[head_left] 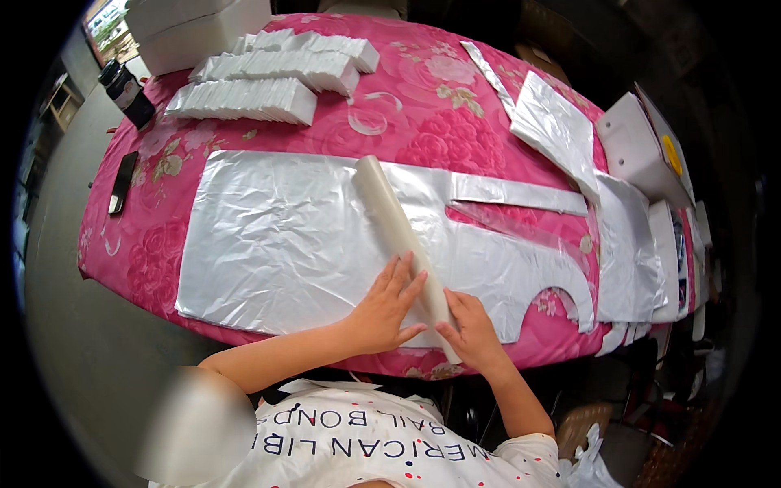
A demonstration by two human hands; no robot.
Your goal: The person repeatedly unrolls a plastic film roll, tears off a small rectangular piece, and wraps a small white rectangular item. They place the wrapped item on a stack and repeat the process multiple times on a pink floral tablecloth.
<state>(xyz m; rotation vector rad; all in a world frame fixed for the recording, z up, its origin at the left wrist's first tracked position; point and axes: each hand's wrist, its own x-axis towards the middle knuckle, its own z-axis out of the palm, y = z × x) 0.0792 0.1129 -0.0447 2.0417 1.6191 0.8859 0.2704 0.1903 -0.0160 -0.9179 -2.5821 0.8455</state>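
Note:
A long beige tube (399, 224) lies slantwise across a wide, silvery-white plastic sheet (268, 236). On the right, the sheet has a narrow strap-like strip and a curved cutout, much like an apron. My left hand (384, 309) has its fingers spread over the sheet, their tips against the tube's left side. Around the tube's near end, my right hand (472, 329) is closed, with the thumb on the left side and the fingers on the right. The tube's near tip sticks out below that hand, close to the table's front edge.
Rows of folded white packets (244, 102) stand at the back left before a white foam box (195, 37). A dark bottle (127, 93) and a phone (123, 183) are on the left. More silvery sheets (553, 122) and a white box (639, 146) lie at right on the pink floral tablecloth (366, 126).

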